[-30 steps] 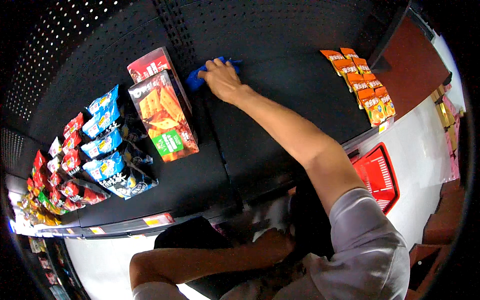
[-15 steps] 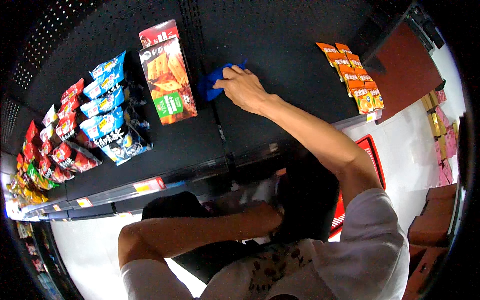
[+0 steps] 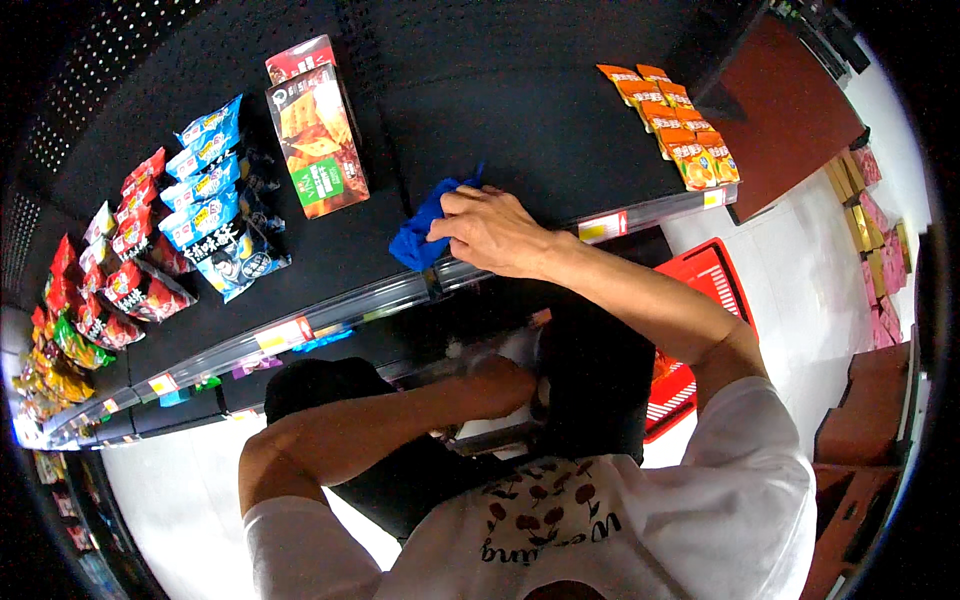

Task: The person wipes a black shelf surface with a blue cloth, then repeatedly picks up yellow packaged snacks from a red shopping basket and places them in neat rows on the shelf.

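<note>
the blue cloth [image 3: 421, 232] lies crumpled at the front edge of the black shelf [image 3: 510, 140]; it looks light, limp and hard to damage, probably easiest to take by its bunched middle. the right hand [image 3: 495, 232] is clamped on the cloth's right side, fingers curled, forearm slanting in from the lower right, while the left hand [image 3: 500, 387] hangs low between the knees, too dim to tell whether it grips anything.

The person wears a white short-sleeved T-shirt [image 3: 690, 500], its front bearing a dark red print of cherry-like shapes [image 3: 540, 505] on thin stems and curved dark lettering [image 3: 601, 529], with black trousers [image 3: 600, 390] below.
</note>
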`<action>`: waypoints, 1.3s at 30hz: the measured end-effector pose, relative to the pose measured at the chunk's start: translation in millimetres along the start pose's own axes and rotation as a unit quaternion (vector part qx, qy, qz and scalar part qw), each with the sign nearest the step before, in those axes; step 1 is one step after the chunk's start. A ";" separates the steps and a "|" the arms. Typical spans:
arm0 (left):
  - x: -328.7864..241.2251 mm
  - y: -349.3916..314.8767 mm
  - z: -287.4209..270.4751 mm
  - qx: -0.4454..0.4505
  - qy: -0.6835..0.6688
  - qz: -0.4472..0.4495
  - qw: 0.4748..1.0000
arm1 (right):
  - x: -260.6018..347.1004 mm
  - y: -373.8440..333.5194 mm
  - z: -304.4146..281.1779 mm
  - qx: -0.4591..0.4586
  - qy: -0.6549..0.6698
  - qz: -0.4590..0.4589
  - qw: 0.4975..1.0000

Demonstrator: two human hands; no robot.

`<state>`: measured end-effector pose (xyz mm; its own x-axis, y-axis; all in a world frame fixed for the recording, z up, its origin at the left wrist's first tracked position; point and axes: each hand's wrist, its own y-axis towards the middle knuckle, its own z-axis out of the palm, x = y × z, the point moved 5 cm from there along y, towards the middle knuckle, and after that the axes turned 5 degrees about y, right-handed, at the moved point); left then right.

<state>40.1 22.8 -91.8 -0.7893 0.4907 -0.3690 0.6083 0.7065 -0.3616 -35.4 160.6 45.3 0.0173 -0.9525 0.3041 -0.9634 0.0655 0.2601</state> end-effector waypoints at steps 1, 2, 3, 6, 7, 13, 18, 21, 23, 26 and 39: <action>5.8 2.4 6.6 -0.021 0.027 0.017 0.999 | -1.3 -2.1 -3.8 0.011 0.016 -0.001 1.000; 9.7 3.9 14.2 -0.041 0.055 0.034 0.997 | -3.2 -3.9 -8.1 0.022 0.032 -0.002 0.999; 10.8 0.9 4.5 -0.029 0.013 -0.001 1.000 | -6.7 -6.2 -18.1 0.064 0.063 0.021 0.996; 13.6 -15.9 -55.5 -0.029 -0.103 -0.084 0.991 | -35.1 -22.7 -45.3 0.007 0.093 0.063 0.994; 19.3 -25.3 -71.6 -0.055 -0.142 -0.100 0.983 | -38.6 -28.2 -60.6 -0.055 0.189 0.061 0.979; 50.4 -65.8 -136.4 -0.336 -0.301 -0.141 0.881 | -51.7 -79.5 -87.0 -0.152 0.539 0.225 0.797; 54.7 -85.2 -168.8 -0.494 -0.483 -0.084 0.718 | -29.9 -98.1 -76.5 -0.216 0.582 0.196 0.759; 49.1 -89.3 -177.6 -0.508 -0.495 -0.059 0.703 | -21.3 -102.8 -64.0 -0.211 0.528 0.168 0.806; 48.6 -92.2 -177.6 -0.528 -0.463 -0.081 0.708 | -10.2 -104.5 -58.6 -0.205 0.525 0.176 0.808; 45.9 -96.4 -178.7 -0.569 -0.388 -0.110 0.717 | -0.9 -105.5 -55.7 -0.298 0.420 0.164 0.841; 37.1 -106.9 -163.9 -0.588 -0.186 -0.157 0.771 | 11.5 -115.3 -23.9 -0.388 0.554 0.184 0.713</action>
<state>-67.8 49.1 73.4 -0.6711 0.1763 -0.7201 -0.2764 0.8418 0.4637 82.3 149.3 40.6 0.4164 -0.0376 0.9084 -0.5258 0.8052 0.2743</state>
